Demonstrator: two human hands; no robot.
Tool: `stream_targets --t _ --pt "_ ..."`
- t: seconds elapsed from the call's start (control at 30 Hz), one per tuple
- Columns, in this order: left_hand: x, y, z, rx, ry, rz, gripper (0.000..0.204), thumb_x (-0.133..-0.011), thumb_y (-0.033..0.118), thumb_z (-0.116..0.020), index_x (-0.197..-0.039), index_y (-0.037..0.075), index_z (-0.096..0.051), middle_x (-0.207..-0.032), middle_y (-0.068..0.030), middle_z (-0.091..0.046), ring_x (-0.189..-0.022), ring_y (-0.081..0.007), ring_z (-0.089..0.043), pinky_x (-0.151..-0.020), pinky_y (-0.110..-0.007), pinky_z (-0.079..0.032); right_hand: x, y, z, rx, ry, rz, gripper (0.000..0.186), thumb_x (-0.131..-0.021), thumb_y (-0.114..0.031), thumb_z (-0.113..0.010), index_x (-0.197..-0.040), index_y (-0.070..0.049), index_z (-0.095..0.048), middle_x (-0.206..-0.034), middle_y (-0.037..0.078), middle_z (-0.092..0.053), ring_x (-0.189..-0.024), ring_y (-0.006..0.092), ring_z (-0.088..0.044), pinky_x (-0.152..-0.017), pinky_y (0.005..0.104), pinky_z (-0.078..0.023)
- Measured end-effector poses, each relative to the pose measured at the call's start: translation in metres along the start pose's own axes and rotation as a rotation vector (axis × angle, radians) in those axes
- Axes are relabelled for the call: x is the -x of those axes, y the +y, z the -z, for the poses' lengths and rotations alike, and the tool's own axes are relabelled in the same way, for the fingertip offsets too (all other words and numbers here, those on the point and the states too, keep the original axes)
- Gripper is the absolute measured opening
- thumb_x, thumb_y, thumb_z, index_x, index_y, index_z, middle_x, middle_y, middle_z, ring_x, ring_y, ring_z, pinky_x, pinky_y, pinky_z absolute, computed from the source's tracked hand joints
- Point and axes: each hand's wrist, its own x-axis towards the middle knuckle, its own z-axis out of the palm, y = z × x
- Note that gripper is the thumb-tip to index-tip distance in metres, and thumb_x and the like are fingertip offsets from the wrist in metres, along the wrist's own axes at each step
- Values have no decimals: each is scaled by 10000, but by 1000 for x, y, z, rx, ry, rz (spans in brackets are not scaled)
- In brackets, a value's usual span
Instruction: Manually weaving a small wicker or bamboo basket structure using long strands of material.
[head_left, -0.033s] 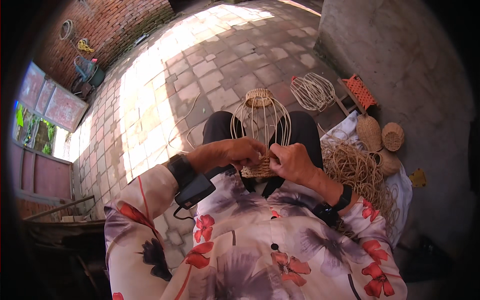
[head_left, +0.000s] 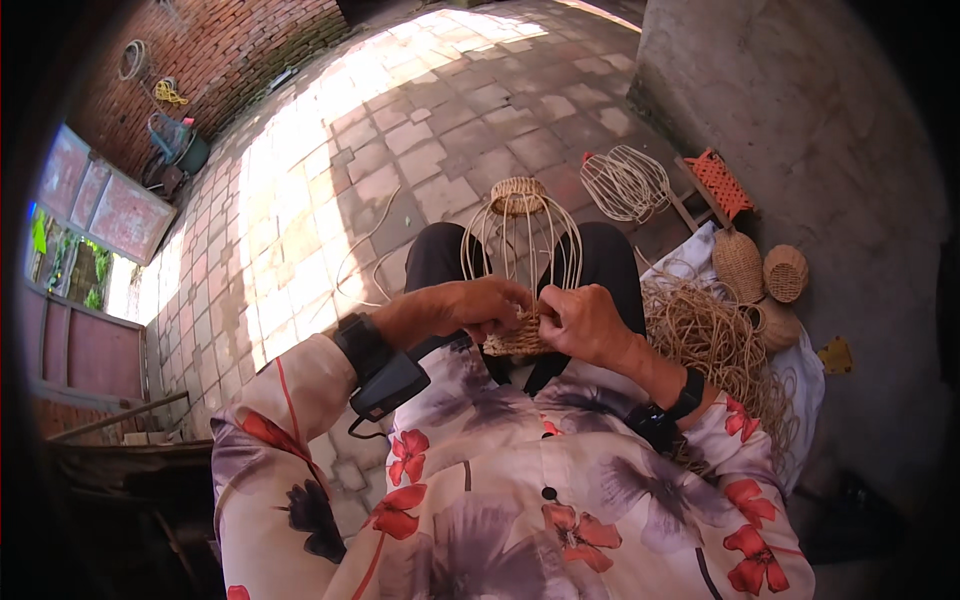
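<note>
A partly woven wicker basket [head_left: 520, 196] lies between my knees, a narrow woven ring at its far end and a woven band at its near end. Bare curved ribs span the gap between them. My left hand [head_left: 488, 304] closes on the near woven band from the left, fingertips at its upper edge. Close beside it, my right hand [head_left: 588, 322] is curled in a pinch at the right side of the same band. Whether a loose weaving strand lies in the right pinch is hidden by its fingers.
At my right, a heap of tan cord [head_left: 705, 325] lies on a white cloth [head_left: 808, 370], beside several finished woven pieces [head_left: 737, 265]. A coil of pale cane [head_left: 627, 184] and an orange woven seat [head_left: 718, 184] sit farther ahead. A thin strand [head_left: 345, 262] trails over the paving.
</note>
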Motion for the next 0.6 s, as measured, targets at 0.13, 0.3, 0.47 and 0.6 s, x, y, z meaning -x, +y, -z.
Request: stream_targets --t 0.13,0.3,0.47,0.6 --pt "12 -4 -14 -18 46 -152 333 -801 98 -564 -1132 72 -589 -715 29 -544 -562 -80 -500 -518 -210 -441 -3 6 5 -116 -97 -74 104 -693 -97 -613 -765 -44 -561 -617 146 -599 -608 332 -634 -554 418 -506" --pt "21 -7 -22 -546 435 -383 332 -858 124 -579 -1181 71 -521 -699 -17 -574 -618 -96 -529 -543 -274 -420 -9 6 11 -202 -186 -146 107 -672 -96 -591 -757 -35 -572 -630 164 -590 -614 361 -616 -571 426 -494" --pt "19 -25 -21 -442 439 -462 295 -855 80 -589 -1135 64 -498 -671 -50 -577 -611 -117 -536 -553 -301 -414 -12 3 17 -169 -269 -144 107 -677 -103 -585 -748 -27 -562 -634 181 -585 -617 375 -610 -577 440 -490" --pt "19 -33 -22 -287 453 -526 267 -843 55 -590 -1091 50 -493 -657 -50 -562 -596 -137 -529 -562 -297 -422 -9 -6 21 -66 -264 -93 113 -684 -111 -596 -747 -26 -555 -633 186 -587 -628 379 -614 -584 451 -493"
